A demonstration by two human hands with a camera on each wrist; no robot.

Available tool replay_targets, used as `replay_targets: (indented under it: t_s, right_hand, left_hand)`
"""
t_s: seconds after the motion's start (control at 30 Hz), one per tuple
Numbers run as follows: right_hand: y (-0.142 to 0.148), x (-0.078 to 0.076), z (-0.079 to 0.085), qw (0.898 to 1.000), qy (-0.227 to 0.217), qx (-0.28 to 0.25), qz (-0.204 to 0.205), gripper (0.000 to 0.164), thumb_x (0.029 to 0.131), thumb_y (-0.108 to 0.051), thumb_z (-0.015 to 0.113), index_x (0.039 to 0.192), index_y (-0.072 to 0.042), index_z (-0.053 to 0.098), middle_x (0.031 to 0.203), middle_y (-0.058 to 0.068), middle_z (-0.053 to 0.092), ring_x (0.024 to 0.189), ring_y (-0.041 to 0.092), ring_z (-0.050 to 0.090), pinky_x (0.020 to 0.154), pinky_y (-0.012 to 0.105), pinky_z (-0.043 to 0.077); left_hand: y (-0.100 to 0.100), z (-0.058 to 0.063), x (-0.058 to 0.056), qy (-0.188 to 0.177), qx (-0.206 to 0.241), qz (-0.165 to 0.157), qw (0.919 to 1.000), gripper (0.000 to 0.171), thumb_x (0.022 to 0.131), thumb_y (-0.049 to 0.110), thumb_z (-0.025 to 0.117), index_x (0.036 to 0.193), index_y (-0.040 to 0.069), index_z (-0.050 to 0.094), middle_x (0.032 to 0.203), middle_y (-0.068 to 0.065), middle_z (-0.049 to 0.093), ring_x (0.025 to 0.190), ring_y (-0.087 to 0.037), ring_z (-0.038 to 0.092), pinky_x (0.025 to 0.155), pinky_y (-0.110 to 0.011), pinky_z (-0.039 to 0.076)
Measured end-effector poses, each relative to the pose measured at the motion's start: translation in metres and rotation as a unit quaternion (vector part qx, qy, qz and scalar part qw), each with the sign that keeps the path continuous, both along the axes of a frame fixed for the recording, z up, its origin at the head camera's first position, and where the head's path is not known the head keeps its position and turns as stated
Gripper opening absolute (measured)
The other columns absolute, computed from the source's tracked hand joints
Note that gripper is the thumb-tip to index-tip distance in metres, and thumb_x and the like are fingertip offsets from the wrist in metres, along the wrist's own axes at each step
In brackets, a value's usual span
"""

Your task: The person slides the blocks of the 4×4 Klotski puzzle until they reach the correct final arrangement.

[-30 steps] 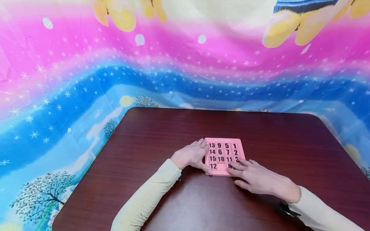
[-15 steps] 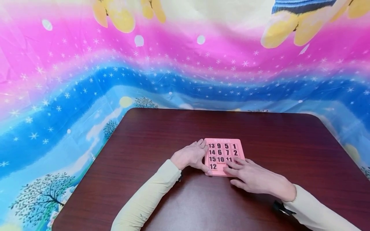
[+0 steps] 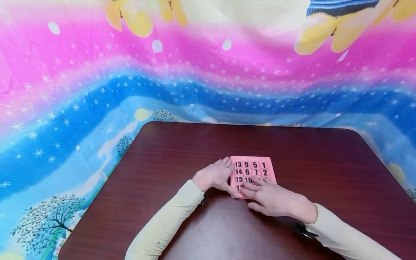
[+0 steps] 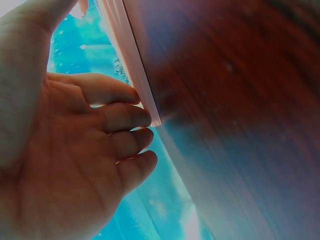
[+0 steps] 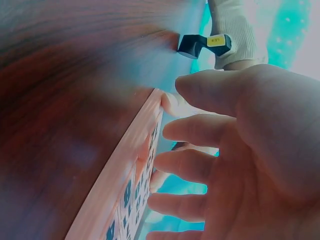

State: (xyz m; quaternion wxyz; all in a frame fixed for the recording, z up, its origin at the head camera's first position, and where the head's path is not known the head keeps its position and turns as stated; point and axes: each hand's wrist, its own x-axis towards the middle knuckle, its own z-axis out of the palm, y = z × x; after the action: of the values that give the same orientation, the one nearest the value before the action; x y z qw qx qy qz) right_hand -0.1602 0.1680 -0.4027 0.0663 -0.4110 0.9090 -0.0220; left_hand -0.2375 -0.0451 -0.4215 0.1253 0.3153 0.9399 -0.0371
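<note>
A pink sliding number puzzle (image 3: pixel 250 159) lies flat on the table in the head view. Its upper rows of black-numbered tiles show, while the lower right part is covered. My left hand (image 3: pixel 216 175) holds the board at its left side, thumb at the near left corner; the left wrist view shows the fingertips against the edge. Over the bottom rows, my right hand (image 3: pixel 276 198) rests its extended fingers on the tiles, near the 12 and 10. Which tiles lie under those fingers is hidden. The right wrist view shows the board's side (image 5: pixel 120 170) beside the spread fingers.
The dark brown wooden table (image 3: pixel 182 151) extends around the puzzle on all sides. Behind it hangs a pink and blue printed cloth (image 3: pixel 208 76). A black strap device (image 3: pixel 305 231) sits at the right wrist.
My right hand has slid left across the bottom rows, from the 8 towards the 12, and now covers the former gap. The left hand and the board stay in place.
</note>
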Motion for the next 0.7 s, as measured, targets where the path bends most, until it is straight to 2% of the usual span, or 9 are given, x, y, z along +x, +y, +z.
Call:
replay_targets:
  t_s: [0.2, 0.43, 0.7]
  right_hand:
    - [-0.003, -0.001, -0.006, 1.000, 0.020, 0.001, 0.023, 0.048, 0.095, -0.034, 0.060, 0.141, -0.020, 0.056, 0.145, 0.010, 0.055, 0.136, 0.043, 0.046, 0.111, 0.060, 0.038]
    - [0.000, -0.001, -0.006, 1.000, 0.018, -0.012, 0.020, 0.045, 0.095, -0.033, 0.060, 0.139, -0.024, 0.057, 0.144, 0.008, 0.056, 0.135, 0.042, 0.046, 0.109, 0.060, 0.040]
    - [0.009, 0.000, -0.006, 0.999, 0.026, -0.011, 0.021, 0.043, 0.096, -0.032, 0.060, 0.136, -0.018, 0.060, 0.141, 0.009, 0.058, 0.132, 0.043, 0.049, 0.108, 0.060, 0.041]
  left_hand:
    - [-0.001, 0.000, -0.001, 0.005, 0.007, -0.004, 1.0000, 0.118, 0.068, 0.080, 0.067, 0.154, 0.006, 0.031, 0.163, -0.013, 0.023, 0.153, -0.026, 0.017, 0.126, -0.035, 0.021]
    - [-0.001, 0.001, 0.000, -0.003, 0.011, -0.001, 0.9999, 0.120, 0.068, 0.079, 0.068, 0.154, 0.005, 0.029, 0.163, -0.015, 0.022, 0.153, -0.027, 0.017, 0.126, -0.036, 0.020]
    - [0.000, 0.000, 0.000, -0.006, 0.011, 0.000, 0.9999, 0.121, 0.069, 0.078, 0.068, 0.155, 0.005, 0.026, 0.164, -0.015, 0.019, 0.153, -0.027, 0.017, 0.126, -0.035, 0.020]
